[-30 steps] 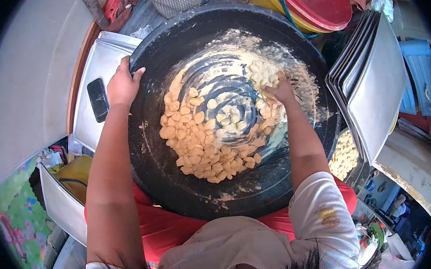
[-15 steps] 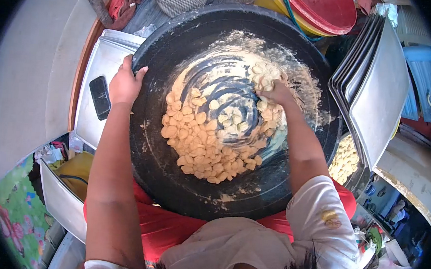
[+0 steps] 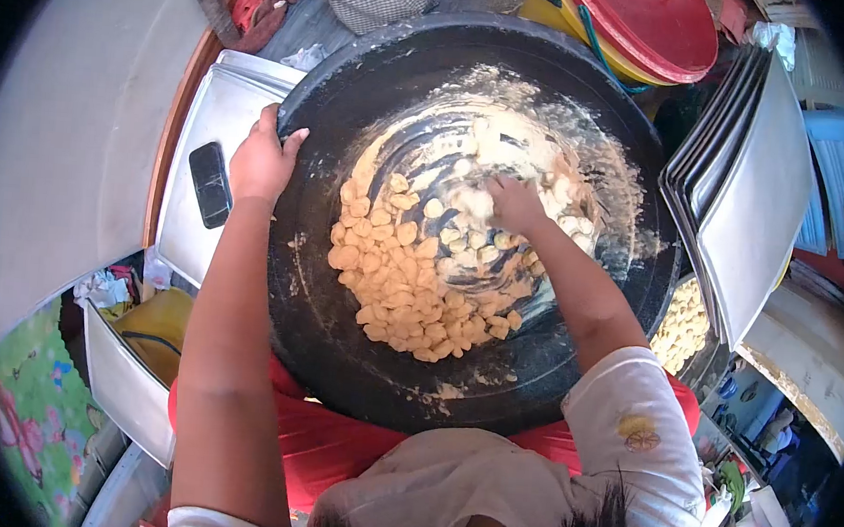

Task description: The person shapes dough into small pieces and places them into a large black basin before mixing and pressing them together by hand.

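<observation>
A large round black basin rests across my lap. My left hand grips its rim at the left, thumb on top and fingers over the outside. Inside, a heap of small, flat, tan dough pieces lies toward the near left. Paler pieces lie near the middle, among swirls of whitish flour. My right hand is down in the basin right of centre, knuckles up, over floury pieces. Motion smears its fingertips and the pieces beside them.
Metal trays stand stacked on edge at the right, close to the basin. A phone lies on a flat tray at the left. Red and yellow tubs stand at the back. More dough pieces sit in a container at the right.
My right hand has moved left and slightly down, toward the basin's middle, and the pale pieces around it have shifted. My left hand keeps its hold on the rim. The whole view has shifted slightly.
</observation>
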The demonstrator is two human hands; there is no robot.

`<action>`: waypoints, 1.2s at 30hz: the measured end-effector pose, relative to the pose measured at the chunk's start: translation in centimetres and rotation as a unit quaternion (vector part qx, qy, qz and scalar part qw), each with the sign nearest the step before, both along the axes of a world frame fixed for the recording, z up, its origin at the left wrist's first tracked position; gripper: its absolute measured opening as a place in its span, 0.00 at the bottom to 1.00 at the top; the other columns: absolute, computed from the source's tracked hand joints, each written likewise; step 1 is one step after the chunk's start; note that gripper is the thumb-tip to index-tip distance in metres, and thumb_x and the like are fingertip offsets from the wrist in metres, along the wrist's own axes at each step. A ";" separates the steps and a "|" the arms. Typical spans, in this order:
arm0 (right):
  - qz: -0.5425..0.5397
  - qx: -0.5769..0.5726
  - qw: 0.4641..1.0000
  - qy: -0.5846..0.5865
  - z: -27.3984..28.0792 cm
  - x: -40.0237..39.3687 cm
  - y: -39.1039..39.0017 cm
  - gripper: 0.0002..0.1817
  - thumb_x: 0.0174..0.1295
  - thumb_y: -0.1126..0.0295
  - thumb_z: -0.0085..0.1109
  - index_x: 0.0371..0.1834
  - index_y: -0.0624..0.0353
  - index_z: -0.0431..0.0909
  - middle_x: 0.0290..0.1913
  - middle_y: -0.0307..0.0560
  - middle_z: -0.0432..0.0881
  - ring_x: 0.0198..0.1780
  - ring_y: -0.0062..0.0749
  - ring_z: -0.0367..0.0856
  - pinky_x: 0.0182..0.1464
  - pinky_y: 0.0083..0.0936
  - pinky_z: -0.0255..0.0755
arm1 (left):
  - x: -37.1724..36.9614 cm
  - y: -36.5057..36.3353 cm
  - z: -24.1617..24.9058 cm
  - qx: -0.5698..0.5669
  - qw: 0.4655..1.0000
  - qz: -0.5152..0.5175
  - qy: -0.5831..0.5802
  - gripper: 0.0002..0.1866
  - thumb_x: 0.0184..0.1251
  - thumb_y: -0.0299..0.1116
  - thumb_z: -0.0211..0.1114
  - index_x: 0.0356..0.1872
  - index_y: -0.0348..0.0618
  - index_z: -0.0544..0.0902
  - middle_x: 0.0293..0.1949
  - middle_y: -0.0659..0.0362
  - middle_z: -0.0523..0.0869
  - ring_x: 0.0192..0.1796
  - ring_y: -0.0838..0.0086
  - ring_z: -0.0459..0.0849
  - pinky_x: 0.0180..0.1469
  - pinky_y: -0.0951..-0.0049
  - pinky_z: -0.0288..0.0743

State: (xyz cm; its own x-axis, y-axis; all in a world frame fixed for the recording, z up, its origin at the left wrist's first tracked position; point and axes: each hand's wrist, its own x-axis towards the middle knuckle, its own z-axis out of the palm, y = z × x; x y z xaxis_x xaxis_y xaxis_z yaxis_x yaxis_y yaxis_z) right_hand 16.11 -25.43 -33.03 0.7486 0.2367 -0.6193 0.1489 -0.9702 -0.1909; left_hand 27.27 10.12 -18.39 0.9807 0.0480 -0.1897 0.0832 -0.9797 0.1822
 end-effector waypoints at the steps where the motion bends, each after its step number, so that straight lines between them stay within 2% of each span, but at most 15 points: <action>1: 0.002 0.002 1.000 0.002 0.0 -0.2 -0.7 0.40 0.45 0.51 0.67 0.64 0.45 0.63 0.60 0.48 0.66 0.62 0.47 0.65 0.63 0.55 0.52 | -0.1 0.0 0.0 -0.002 1.000 -0.001 -0.001 0.28 0.61 0.51 0.59 0.59 0.48 0.67 0.47 0.47 0.80 0.46 0.54 0.81 0.46 0.58 0.74; 5: -0.138 -0.099 0.984 -0.060 1.5 0.7 -2.2 0.40 0.48 0.48 0.63 0.65 0.46 0.62 0.67 0.54 0.59 0.69 0.50 0.53 0.66 0.59 0.47 | 0.0 0.2 -0.6 -0.003 1.000 -0.010 -0.009 0.28 0.61 0.51 0.59 0.59 0.48 0.67 0.47 0.47 0.80 0.46 0.54 0.81 0.46 0.58 0.74; 7: -0.368 -0.109 0.923 -0.022 1.0 0.9 -1.5 0.40 0.50 0.45 0.60 0.67 0.47 0.60 0.69 0.57 0.54 0.72 0.51 0.46 0.67 0.61 0.44 | -0.1 0.2 -0.5 0.002 1.000 -0.008 -0.003 0.28 0.61 0.51 0.59 0.58 0.48 0.67 0.47 0.47 0.80 0.46 0.53 0.81 0.46 0.58 0.74; 11: -0.029 -0.067 0.996 -0.051 0.5 -2.4 -0.2 0.41 0.42 0.45 0.66 0.61 0.46 0.67 0.65 0.55 0.60 0.68 0.50 0.56 0.62 0.62 0.51 | 0.0 0.1 -0.4 0.004 1.000 -0.006 -0.012 0.28 0.62 0.51 0.59 0.58 0.48 0.67 0.47 0.47 0.80 0.45 0.53 0.81 0.46 0.58 0.74; 14: 0.014 0.009 0.997 -0.076 1.6 -1.4 -3.9 0.39 0.41 0.47 0.68 0.59 0.48 0.69 0.63 0.53 0.62 0.65 0.48 0.60 0.61 0.61 0.53 | -0.1 0.1 -0.4 -0.009 1.000 -0.014 -0.015 0.27 0.61 0.50 0.59 0.58 0.48 0.67 0.46 0.47 0.81 0.45 0.53 0.82 0.45 0.57 0.74; 17: -0.426 0.080 0.886 -0.164 -1.9 -0.2 -4.6 0.40 0.46 0.51 0.65 0.63 0.54 0.62 0.67 0.64 0.56 0.68 0.52 0.56 0.62 0.59 0.54 | 0.0 0.2 -0.5 -0.010 1.000 -0.012 -0.008 0.28 0.62 0.51 0.58 0.58 0.47 0.67 0.47 0.45 0.80 0.47 0.52 0.81 0.47 0.57 0.73; 19: -0.433 -0.034 0.862 -0.262 -4.7 -0.8 -0.7 0.42 0.48 0.53 0.63 0.67 0.55 0.58 0.64 0.70 0.58 0.68 0.54 0.54 0.62 0.61 0.54 | 0.0 0.2 -0.5 -0.006 1.000 -0.008 -0.006 0.28 0.62 0.51 0.58 0.58 0.47 0.67 0.47 0.45 0.80 0.47 0.52 0.81 0.47 0.57 0.73; 20: -0.311 -0.147 0.920 -0.187 -1.5 -0.9 2.1 0.41 0.51 0.53 0.61 0.69 0.49 0.56 0.64 0.64 0.60 0.69 0.51 0.53 0.63 0.60 0.54 | 0.0 0.2 -0.4 -0.002 1.000 -0.007 -0.004 0.28 0.62 0.51 0.58 0.58 0.48 0.67 0.47 0.45 0.80 0.47 0.52 0.81 0.47 0.57 0.73; 21: -0.315 -0.146 0.919 -0.187 -1.3 -1.5 1.9 0.41 0.51 0.53 0.61 0.69 0.49 0.56 0.64 0.64 0.60 0.69 0.51 0.53 0.63 0.60 0.54 | 0.0 0.1 -0.5 0.000 1.000 -0.010 -0.005 0.28 0.62 0.51 0.58 0.58 0.48 0.67 0.47 0.45 0.80 0.47 0.52 0.81 0.47 0.57 0.73; 23: -0.002 -0.084 0.985 -0.151 -1.1 -2.0 0.1 0.38 0.52 0.53 0.60 0.68 0.42 0.57 0.64 0.57 0.62 0.69 0.48 0.55 0.63 0.57 0.55 | -0.1 0.2 -0.6 -0.001 1.000 -0.013 -0.026 0.27 0.62 0.50 0.58 0.58 0.47 0.67 0.46 0.47 0.81 0.45 0.54 0.82 0.45 0.58 0.75; 24: 0.006 -0.063 0.989 -0.134 -1.2 -0.6 -2.1 0.36 0.53 0.53 0.60 0.67 0.37 0.58 0.64 0.51 0.63 0.68 0.44 0.56 0.63 0.54 0.55 | 0.0 0.2 -0.7 -0.001 1.000 -0.012 -0.026 0.27 0.62 0.50 0.58 0.58 0.47 0.67 0.46 0.47 0.81 0.45 0.54 0.82 0.45 0.58 0.75; 27: -0.392 -0.091 0.914 -0.058 1.4 2.3 -5.2 0.44 0.47 0.49 0.64 0.68 0.46 0.58 0.67 0.60 0.56 0.68 0.53 0.54 0.66 0.43 0.55 | -0.2 0.2 -0.5 -0.007 1.000 -0.008 -0.002 0.28 0.62 0.52 0.58 0.58 0.48 0.66 0.47 0.45 0.81 0.46 0.51 0.81 0.46 0.57 0.74; 30: -0.484 0.083 0.848 -0.198 -7.6 1.1 -5.7 0.48 0.43 0.47 0.65 0.68 0.54 0.57 0.68 0.67 0.50 0.70 0.58 0.50 0.67 0.46 0.51 | 0.0 0.0 -0.3 -0.001 1.000 -0.007 -0.004 0.29 0.61 0.52 0.58 0.58 0.48 0.66 0.47 0.45 0.81 0.46 0.51 0.81 0.46 0.56 0.74; 34: -0.441 0.129 0.878 -0.132 -2.4 1.8 -0.1 0.52 0.42 0.49 0.68 0.69 0.60 0.52 0.70 0.71 0.44 0.72 0.60 0.43 0.70 0.48 0.43 | -0.1 0.1 -0.5 0.007 1.000 -0.010 -0.018 0.28 0.61 0.51 0.59 0.58 0.47 0.67 0.46 0.48 0.81 0.44 0.54 0.82 0.44 0.58 0.75; 36: -0.403 0.032 0.911 -0.086 0.7 2.9 0.6 0.54 0.40 0.51 0.71 0.70 0.58 0.51 0.70 0.69 0.45 0.72 0.59 0.43 0.71 0.45 0.42 | -0.1 0.1 -0.6 0.013 1.000 -0.015 -0.018 0.28 0.61 0.51 0.59 0.58 0.47 0.67 0.46 0.48 0.81 0.44 0.54 0.82 0.44 0.59 0.75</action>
